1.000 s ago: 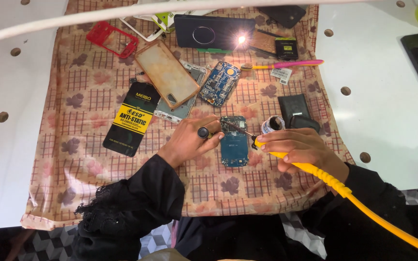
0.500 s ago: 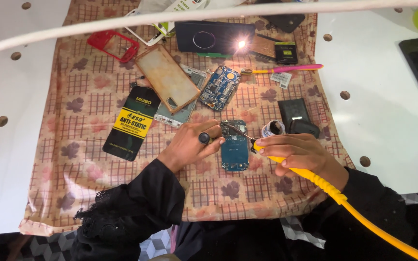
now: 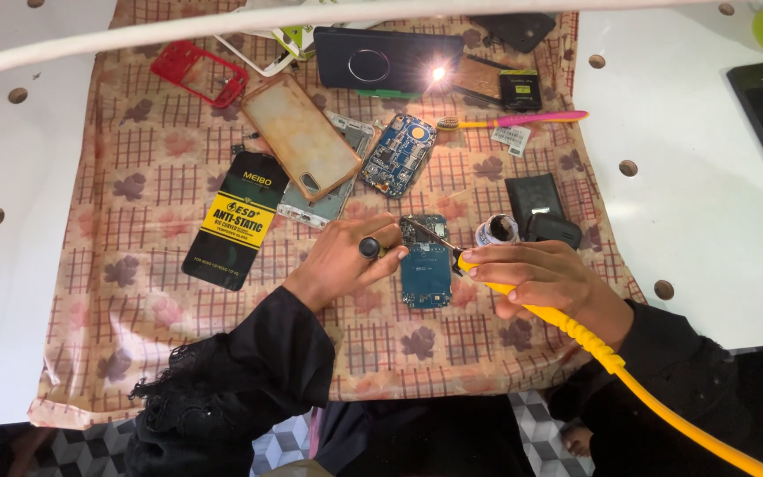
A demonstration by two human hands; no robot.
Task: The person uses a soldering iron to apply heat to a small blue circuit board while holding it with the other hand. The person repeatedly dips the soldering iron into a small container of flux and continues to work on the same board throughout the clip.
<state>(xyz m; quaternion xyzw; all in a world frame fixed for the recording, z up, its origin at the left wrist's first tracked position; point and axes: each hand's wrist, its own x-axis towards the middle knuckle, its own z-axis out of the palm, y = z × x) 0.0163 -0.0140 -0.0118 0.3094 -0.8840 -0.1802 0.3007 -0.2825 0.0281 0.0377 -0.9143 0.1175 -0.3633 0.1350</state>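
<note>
1. Centre of frame: small blue circuit board [image 3: 425, 272] flat on the patterned cloth [image 3: 117, 300], bare cloth below it, white worktop [image 3: 691, 203] clear at right.
2. Left hand [image 3: 342, 261] fingers pinching thin metal tweezers [image 3: 427, 234] over the board's top edge.
3. Right hand [image 3: 545, 281] fingers wrapped around yellow-handled soldering iron [image 3: 567, 327].
4. Small round open pot [image 3: 496, 230] just right of the board, dark inside.

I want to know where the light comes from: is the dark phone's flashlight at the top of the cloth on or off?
On: a bright glare shines from the corner of the phone, face down on the cloth.

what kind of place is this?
Likely a phone repair bench. The right hand holds a yellow-corded soldering iron over a blue circuit board; the left hand steadies it with tweezers. Phone cases lie on a patterned cloth.
</note>
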